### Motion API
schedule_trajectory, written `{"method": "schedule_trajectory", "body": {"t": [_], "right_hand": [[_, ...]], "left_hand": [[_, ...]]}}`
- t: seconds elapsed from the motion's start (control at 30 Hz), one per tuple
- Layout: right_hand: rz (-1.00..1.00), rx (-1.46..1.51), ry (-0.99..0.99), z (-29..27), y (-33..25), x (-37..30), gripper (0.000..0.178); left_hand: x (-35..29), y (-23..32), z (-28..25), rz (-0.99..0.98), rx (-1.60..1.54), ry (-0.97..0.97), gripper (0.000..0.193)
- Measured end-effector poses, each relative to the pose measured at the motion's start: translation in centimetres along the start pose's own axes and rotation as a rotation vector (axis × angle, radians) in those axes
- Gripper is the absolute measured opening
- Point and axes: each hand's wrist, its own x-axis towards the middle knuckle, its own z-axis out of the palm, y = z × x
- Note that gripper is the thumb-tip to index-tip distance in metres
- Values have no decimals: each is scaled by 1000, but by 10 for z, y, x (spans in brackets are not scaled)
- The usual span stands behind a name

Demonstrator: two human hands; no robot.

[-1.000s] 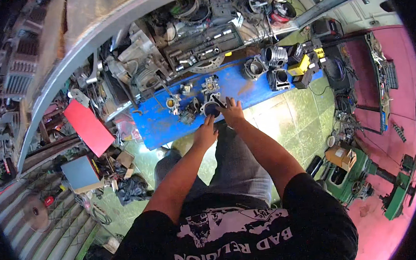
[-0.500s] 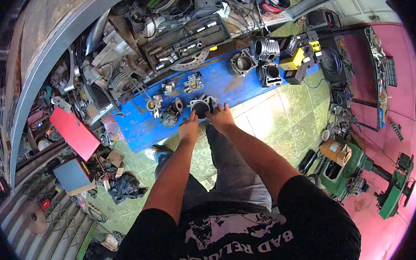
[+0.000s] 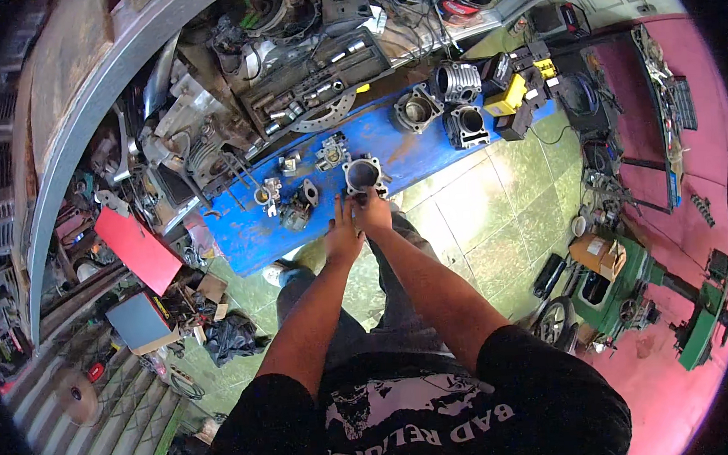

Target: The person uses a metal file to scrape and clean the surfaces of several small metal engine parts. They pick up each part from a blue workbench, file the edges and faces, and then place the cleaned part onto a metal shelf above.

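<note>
A grey metal engine cylinder (image 3: 349, 178) with a wide round bore stands at the near edge of the blue bench (image 3: 240, 245). My right hand (image 3: 375, 214) grips its near rim, the fingertips partly hidden against the metal. Just left of it, my left hand (image 3: 345, 239) is open, its fingers stretched toward the cylinder's lower left side. Whether those fingertips touch it, I cannot tell. Left of my hands lies a carburetor (image 3: 295, 213) with a flanged intake piece (image 3: 310, 192). Smaller carburetor-like metal parts (image 3: 332, 152) sit farther back.
More cylinders (image 3: 458, 81) stand at the bench's right end, beside black and yellow boxes (image 3: 506, 95). Behind the bench lies a tray of sockets (image 3: 322, 88), near a brake disc (image 3: 328, 116). A red panel (image 3: 138, 248) leans at left; a green machine (image 3: 609, 287) stands at right.
The cylinder has turned, its side lug now toward me. My hands have come closer together, the right moving left to the near rim and the left dropping away from the bore.
</note>
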Motion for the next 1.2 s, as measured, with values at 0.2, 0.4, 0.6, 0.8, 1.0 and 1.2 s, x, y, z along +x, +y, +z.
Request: {"method": "schedule_trajectory", "body": {"t": [0.2,0.4,0.6,0.8,1.0,1.2], "right_hand": [[-349,-223,151,-31,18,-10,70],[-307,-618,69,-46,14,-10,73],[-302,-643,46,-43,23,28,51],[-388,-581,-29,-67,24,-10,77],[-598,-512,52,-98,12,-103,66],[-902,-512,398,-122,-73,-173,68]], "left_hand": [[22,5,-13,-59,-27,21,103],[47,6,-17,-55,86,-97,88],[68,9,-21,-49,77,-150,74],[39,0,-42,39,-42,-219,56],[-56,-7,-96,134,-192,-165,60],[-127,-21,-173,352,25,520,59]]}}
